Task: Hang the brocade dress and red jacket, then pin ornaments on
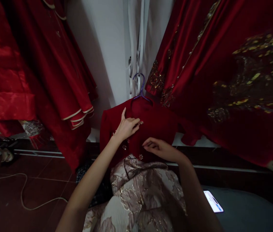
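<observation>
A dark red jacket [160,120] hangs in front of me on a purple hanger [141,88]. Small flower-shaped buttons dot its front, one of them a lower button [140,157]. My left hand [127,127] lies on the jacket's chest, one finger sticking up and the others bent together at an upper flower button [141,122]. Lower and to the right, my right hand [157,148] is in front of the jacket with its fingertips drawn together; anything between them is too small to make out. Below the jacket, shiny beige patterned fabric [138,190] spreads toward me.
Red garments with pale trim [66,80] hang at left, and a red gown with gold sequins [255,77] at right. White metal bars [136,38] stand behind the hanger. A lit phone [212,201] rests on a grey surface. A cable [25,193] crosses the tiled floor.
</observation>
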`<state>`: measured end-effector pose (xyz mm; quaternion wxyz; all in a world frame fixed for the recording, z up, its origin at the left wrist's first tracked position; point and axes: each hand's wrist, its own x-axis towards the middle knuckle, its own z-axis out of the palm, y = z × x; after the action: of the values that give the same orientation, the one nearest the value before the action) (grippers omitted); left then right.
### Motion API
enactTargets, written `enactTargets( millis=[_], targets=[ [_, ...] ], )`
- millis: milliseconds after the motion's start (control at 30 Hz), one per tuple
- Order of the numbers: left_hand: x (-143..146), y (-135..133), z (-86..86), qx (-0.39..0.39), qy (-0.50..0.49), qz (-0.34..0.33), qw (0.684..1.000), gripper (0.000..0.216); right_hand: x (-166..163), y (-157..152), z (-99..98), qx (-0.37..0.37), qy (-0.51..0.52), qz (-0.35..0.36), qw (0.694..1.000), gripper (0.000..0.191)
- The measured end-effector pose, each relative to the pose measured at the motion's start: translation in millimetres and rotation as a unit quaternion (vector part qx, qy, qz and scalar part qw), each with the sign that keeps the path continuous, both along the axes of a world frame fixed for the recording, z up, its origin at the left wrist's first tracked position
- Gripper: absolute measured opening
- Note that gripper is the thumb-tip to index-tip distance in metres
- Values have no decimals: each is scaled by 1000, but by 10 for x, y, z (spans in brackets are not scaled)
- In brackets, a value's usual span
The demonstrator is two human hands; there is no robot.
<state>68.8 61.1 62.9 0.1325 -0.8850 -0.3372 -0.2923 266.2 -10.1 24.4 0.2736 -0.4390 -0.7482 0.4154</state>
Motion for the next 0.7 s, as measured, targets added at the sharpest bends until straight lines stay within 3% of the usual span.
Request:
enactTargets(
  millis=[133,233,300,400,500,600,700],
  targets=[
    [18,-23,4,13,7,-3,1000,17,24,-20,89,21,143,-83,986,31],
    [15,-37,-3,17,-16,15,1000,19,-24,-28,224,22,312,-168,935,31],
    [-13,-37,-24,9,-42,37,998,21,-120,-12,333,13,413,-167,895,31],
    [-83,-15,-82,-5,-74,97,992,24,-361,75,466,-31,498,-93,862,36],
    [-124,20,-148,-2,-106,175,979,19,-639,248,485,-84,494,-90,861,50],
    [-90,52,-206,14,-159,228,960,23,-826,451,360,-47,399,-212,891,74],
    [-45,82,-254,22,-232,256,938,31,-831,600,153,57,224,-364,902,92]
  ],
)
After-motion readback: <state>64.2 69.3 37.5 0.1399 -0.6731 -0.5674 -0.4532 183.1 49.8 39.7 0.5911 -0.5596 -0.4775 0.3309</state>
